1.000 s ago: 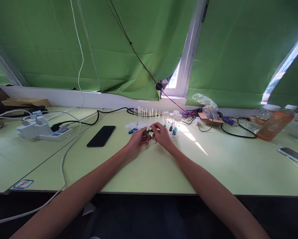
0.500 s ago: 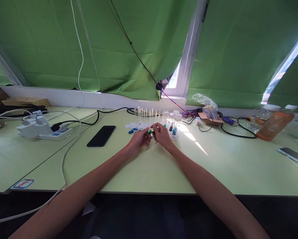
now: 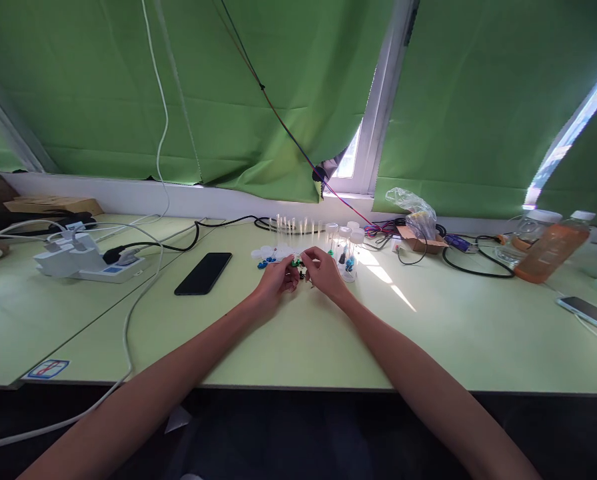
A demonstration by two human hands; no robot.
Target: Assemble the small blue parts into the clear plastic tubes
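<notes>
My left hand (image 3: 277, 277) is closed, with small green pieces (image 3: 296, 263) at its thumb and fingertips; their kind is too small to make out. Close beside it, my right hand (image 3: 324, 270) pinches with thumb and forefinger at the same spot, and what it holds is not clear. A small dark bit (image 3: 302, 274) shows between the two hands. Just behind them stands a row of thin clear tubes (image 3: 292, 231). Small blue pieces (image 3: 263, 264) lie left of my left hand. To the right of my right hand are clear vials with white caps (image 3: 346, 232), some holding dark and blue bits.
A black phone (image 3: 203, 273) lies on the left of the table, near a white power strip (image 3: 118, 270) with plugs. A long white cable (image 3: 127, 327) crosses there. Rightward are a small cardboard box (image 3: 423, 243), an orange bottle (image 3: 553, 250) and another phone (image 3: 589, 313).
The green pieces have shifted slightly left and up with my left fingertips. My right fingers have opened a small gap from them, and the dark bit shows more plainly.
</notes>
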